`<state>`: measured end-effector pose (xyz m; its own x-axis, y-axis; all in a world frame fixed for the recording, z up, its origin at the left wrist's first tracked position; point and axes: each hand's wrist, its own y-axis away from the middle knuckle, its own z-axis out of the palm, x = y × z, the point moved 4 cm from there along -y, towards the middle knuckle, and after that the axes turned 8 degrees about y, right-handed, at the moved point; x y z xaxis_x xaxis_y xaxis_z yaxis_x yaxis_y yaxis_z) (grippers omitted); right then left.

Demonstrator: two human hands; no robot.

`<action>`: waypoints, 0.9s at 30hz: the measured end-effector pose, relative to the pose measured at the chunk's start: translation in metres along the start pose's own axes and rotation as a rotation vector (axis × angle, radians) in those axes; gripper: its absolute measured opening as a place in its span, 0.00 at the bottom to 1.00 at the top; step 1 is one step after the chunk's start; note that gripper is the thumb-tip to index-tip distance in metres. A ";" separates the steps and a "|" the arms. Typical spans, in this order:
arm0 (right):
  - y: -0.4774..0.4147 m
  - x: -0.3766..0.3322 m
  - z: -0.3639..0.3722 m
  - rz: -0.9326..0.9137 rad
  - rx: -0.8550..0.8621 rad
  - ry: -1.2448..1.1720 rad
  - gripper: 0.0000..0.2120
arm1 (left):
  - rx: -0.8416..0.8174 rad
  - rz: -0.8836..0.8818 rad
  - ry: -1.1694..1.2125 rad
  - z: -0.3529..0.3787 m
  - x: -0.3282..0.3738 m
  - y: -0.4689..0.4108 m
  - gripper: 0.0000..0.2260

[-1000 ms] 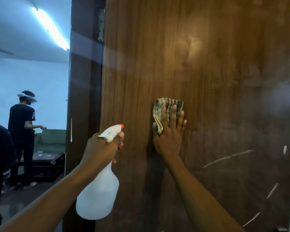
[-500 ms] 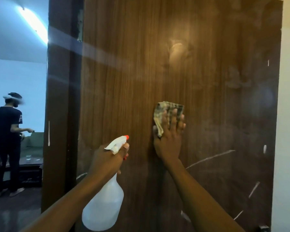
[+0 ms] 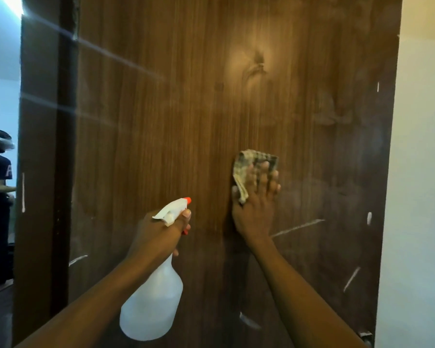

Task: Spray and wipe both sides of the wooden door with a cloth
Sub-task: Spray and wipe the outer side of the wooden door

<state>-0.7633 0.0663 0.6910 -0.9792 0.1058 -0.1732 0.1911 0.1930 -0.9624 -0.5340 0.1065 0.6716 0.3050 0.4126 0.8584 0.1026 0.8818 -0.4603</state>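
Fingers of my right hand [image 3: 254, 212] press the checked cloth [image 3: 246, 164] flat on the brown wooden door [image 3: 161, 109]; my left hand [image 3: 156, 232], alongside, grips the white plastic spray bottle [image 3: 153, 305].

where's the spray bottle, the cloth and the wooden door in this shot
spray bottle [image 3: 151, 305]: head view, on its translucent lower body
cloth [image 3: 244, 159]: head view, on its top left fold
wooden door [image 3: 161, 121]: head view, on the bare panel up-left of the cloth
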 end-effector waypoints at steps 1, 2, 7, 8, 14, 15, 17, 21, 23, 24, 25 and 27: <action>-0.001 -0.009 0.003 -0.078 -0.011 0.013 0.31 | 0.006 0.005 -0.058 0.008 0.002 0.001 0.07; 0.005 -0.018 0.007 -0.168 -0.022 0.028 0.32 | 0.000 0.025 -0.093 0.013 -0.001 -0.001 0.07; 0.075 0.014 0.019 -0.444 -0.070 0.107 0.39 | 0.005 0.049 -0.111 0.032 -0.005 0.005 0.13; 0.083 0.032 0.018 -0.421 -0.069 0.121 0.40 | -0.039 0.049 -0.072 0.036 -0.008 0.007 0.12; 0.028 0.098 -0.002 0.047 -0.052 0.051 0.31 | -0.036 -0.088 0.057 0.059 -0.019 0.007 0.08; 0.013 0.094 -0.005 0.062 -0.057 0.030 0.31 | -0.047 -0.083 0.035 0.065 -0.020 0.008 0.07; -0.005 0.081 -0.008 0.004 -0.056 0.016 0.32 | -0.043 -0.033 -0.032 0.075 -0.024 0.010 0.05; 0.018 0.065 0.001 -0.340 -0.057 0.047 0.36 | -0.033 0.024 -0.114 0.093 -0.033 0.010 0.09; 0.047 0.079 0.006 -0.439 -0.055 0.064 0.37 | -0.058 0.074 -0.188 0.104 -0.035 0.013 0.11; 0.060 0.091 0.007 -0.442 -0.065 0.079 0.38 | -0.046 0.060 -0.185 0.107 -0.037 0.013 0.12; 0.071 0.106 0.008 -0.420 -0.079 0.093 0.38 | -0.022 0.039 -0.172 0.110 -0.038 0.012 0.13; 0.078 0.138 0.004 -0.284 -0.100 0.101 0.37 | -0.006 0.003 -0.141 0.116 -0.041 0.008 0.21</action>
<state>-0.8840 0.0917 0.5909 -0.9835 0.1292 0.1263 -0.0786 0.3234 -0.9430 -0.6559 0.1235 0.6591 0.1692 0.4434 0.8802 0.1079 0.8794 -0.4637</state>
